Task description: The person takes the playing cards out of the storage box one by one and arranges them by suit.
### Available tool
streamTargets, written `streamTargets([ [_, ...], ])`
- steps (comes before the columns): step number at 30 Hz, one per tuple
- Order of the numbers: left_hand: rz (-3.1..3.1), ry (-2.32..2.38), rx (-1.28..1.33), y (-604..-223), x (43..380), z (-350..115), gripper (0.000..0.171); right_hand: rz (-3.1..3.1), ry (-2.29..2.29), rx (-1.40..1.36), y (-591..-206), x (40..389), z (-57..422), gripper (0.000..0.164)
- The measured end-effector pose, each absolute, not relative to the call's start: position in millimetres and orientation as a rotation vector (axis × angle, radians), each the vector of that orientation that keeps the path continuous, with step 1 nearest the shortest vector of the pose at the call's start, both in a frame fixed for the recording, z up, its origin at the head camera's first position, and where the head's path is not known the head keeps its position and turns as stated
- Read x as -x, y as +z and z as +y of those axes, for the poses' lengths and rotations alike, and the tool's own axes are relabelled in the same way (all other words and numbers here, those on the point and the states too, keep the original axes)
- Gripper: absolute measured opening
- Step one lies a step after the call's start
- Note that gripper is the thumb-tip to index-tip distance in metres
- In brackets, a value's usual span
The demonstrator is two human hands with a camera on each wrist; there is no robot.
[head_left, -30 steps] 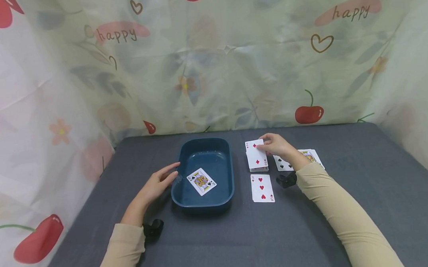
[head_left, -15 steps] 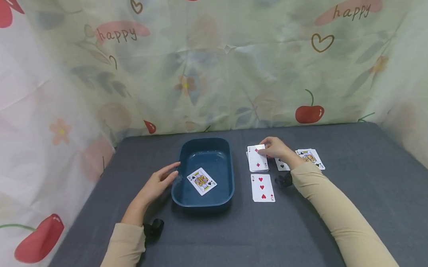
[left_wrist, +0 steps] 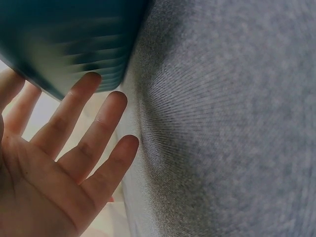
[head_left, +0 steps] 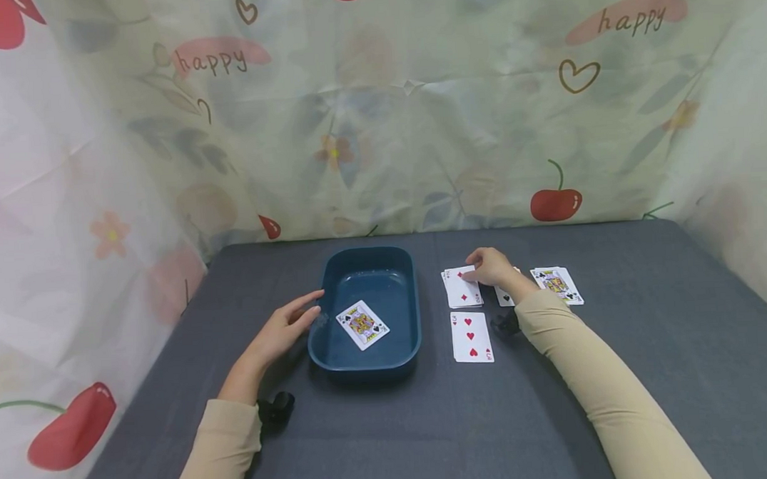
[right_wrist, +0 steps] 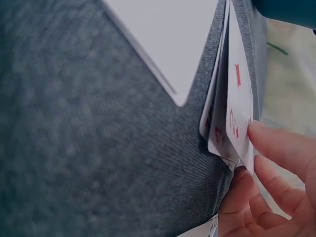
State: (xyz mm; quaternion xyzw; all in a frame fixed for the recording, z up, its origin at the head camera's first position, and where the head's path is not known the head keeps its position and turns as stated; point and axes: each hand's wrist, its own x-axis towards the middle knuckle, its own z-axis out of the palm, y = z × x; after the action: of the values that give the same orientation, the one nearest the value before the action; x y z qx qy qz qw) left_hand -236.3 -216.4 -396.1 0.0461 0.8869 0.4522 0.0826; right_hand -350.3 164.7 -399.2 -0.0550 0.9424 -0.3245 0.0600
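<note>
My right hand (head_left: 493, 269) pinches the two of diamonds (head_left: 461, 287) at its right side. In the right wrist view, the thumb presses on the face of that playing card (right_wrist: 240, 94) and fingers are at its edge; it tilts above other cards of the same pile. A blue tray (head_left: 386, 289) stands to the left, with a king card (head_left: 362, 325) lying face up inside. At the tray's left rim my left hand (head_left: 275, 337) rests its fingertips. Its fingers are nearly straight and spread in the left wrist view, holding nothing.
Below the diamonds pile lies a three of hearts (head_left: 472, 338) with another card under it. A black-suited card (head_left: 504, 298) is partly covered by the right hand. Farther right is a king pile (head_left: 558, 286). A patterned curtain (head_left: 412, 159) hangs behind the table.
The two of diamonds has come down and toward me onto its pile, with my right hand following slightly. My left hand and the tray have stayed in place.
</note>
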Motion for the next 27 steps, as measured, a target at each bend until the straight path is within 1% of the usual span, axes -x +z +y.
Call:
streamTargets([
  [10, 2.642, 1.349, -0.136, -397.5, 236.0, -217.0, 0.047, 2.849, -1.002, 0.161, -399.0, 349.7, 164.8, 0.039],
  [18, 2.642, 1.345, -0.115, -397.0, 235.6, -216.7, 0.049, 2.734, -1.171, 0.237, -386.7, 343.4, 162.5, 0.044],
  [27, 2.658, 1.336, -0.151, -396.4, 236.1, -217.4, 0.047, 2.588, -1.308, 0.293, -371.9, 335.1, 153.6, 0.045],
])
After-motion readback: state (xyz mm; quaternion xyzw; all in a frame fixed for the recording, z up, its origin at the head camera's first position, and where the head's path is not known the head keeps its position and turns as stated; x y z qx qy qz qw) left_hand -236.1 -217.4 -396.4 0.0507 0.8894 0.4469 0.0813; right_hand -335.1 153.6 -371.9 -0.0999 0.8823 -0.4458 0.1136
